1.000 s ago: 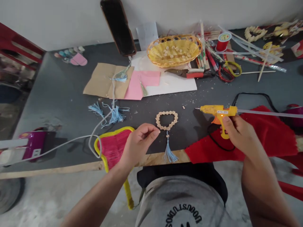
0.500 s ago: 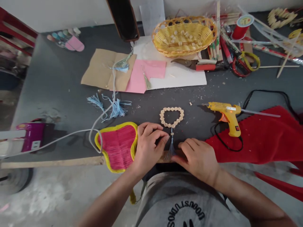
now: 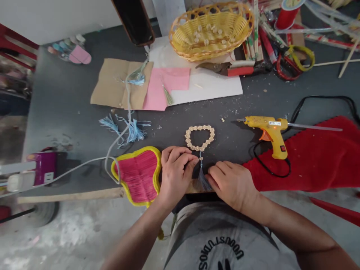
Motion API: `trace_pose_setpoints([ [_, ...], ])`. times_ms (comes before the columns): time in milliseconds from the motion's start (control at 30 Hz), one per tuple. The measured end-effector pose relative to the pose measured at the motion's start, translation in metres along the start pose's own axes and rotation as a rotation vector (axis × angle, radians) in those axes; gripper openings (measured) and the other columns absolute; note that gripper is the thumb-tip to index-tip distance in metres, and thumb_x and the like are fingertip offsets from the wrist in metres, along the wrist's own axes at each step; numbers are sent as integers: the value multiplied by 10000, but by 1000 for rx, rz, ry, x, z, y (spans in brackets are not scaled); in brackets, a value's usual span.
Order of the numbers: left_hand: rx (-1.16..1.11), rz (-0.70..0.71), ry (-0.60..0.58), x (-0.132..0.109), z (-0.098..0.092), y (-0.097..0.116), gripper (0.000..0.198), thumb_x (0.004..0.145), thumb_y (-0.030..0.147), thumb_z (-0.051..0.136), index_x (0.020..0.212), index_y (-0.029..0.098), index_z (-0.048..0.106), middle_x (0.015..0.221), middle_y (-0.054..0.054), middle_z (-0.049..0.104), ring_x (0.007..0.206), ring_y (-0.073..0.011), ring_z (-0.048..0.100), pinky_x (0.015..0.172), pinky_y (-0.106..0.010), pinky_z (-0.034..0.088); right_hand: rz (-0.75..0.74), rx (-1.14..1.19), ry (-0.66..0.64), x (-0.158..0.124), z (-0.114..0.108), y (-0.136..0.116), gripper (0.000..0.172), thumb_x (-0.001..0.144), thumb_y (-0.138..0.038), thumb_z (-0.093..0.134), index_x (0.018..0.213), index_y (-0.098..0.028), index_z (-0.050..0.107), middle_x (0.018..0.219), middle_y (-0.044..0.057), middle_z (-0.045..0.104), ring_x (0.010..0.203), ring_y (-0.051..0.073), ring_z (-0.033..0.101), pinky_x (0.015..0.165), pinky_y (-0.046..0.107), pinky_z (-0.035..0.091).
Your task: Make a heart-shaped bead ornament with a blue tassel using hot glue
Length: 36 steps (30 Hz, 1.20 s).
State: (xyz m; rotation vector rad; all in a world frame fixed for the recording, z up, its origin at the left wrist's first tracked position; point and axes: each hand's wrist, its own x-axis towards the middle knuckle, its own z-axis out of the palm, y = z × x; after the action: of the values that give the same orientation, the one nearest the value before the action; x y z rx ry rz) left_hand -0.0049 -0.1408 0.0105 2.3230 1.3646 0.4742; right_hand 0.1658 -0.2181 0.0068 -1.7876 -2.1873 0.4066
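A heart-shaped ring of small beige beads (image 3: 200, 137) lies flat on the dark table, with a blue tassel (image 3: 201, 180) hanging from its lower tip toward the table's front edge. My left hand (image 3: 176, 173) is curled, its fingertips pinched at the cord just above the tassel. My right hand (image 3: 230, 184) rests beside it, fingers bent and touching the tassel's right side. A yellow glue gun (image 3: 268, 129) lies to the right on its side, partly on red cloth (image 3: 315, 159), with no hand on it.
A pink fan with yellow trim (image 3: 139, 175) lies left of my left hand. Loose blue tassels (image 3: 128, 129) and a white cable (image 3: 84, 165) lie further left. At the back are a yellow basket (image 3: 210, 32), paper sheets (image 3: 165, 88), cutters (image 3: 227, 69) and craft sticks.
My right hand set the glue gun down on the red cloth and came over to the tassel. My left hand moved down to pinch the cord below the bead heart.
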Motion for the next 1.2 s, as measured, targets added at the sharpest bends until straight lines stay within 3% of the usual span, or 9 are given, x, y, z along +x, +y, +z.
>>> trace_pose_setpoints([
  [133, 8, 4, -10, 0, 2, 1, 125, 923, 243, 602, 843, 215, 694, 976, -45, 643, 1041, -232, 492, 935, -400, 433, 2, 14, -4, 0, -1, 2, 174, 926, -245, 578, 754, -221, 571, 683, -16, 577, 654, 172, 536, 576, 336, 273],
  [233, 11, -3, -19, 0, 2, 1, 125, 921, 245, 606, 848, 211, 701, 972, -46, 643, 1039, -234, 498, 942, -408, 426, 38, 19, 8, 3, -2, 4, 104, 954, -259, 546, 924, -204, 629, 775, -6, 628, 699, 167, 576, 557, 327, 286],
  [400, 16, -8, -14, 0, 3, 0, 128, 918, 249, 611, 841, 208, 705, 964, -46, 644, 1036, -234, 499, 950, -416, 423, 44, -4, 4, 12, -3, 6, 213, 959, -245, 551, 1146, -182, 631, 906, 14, 670, 774, 165, 623, 542, 313, 324],
  [1200, 11, 60, 44, -3, 5, -5, 107, 903, 241, 633, 875, 206, 730, 1003, -55, 655, 1062, -231, 523, 976, -410, 449, 13, -32, 59, 13, 5, 7, 216, 964, -230, 542, 1146, -206, 656, 847, -3, 661, 732, 143, 600, 520, 311, 318],
])
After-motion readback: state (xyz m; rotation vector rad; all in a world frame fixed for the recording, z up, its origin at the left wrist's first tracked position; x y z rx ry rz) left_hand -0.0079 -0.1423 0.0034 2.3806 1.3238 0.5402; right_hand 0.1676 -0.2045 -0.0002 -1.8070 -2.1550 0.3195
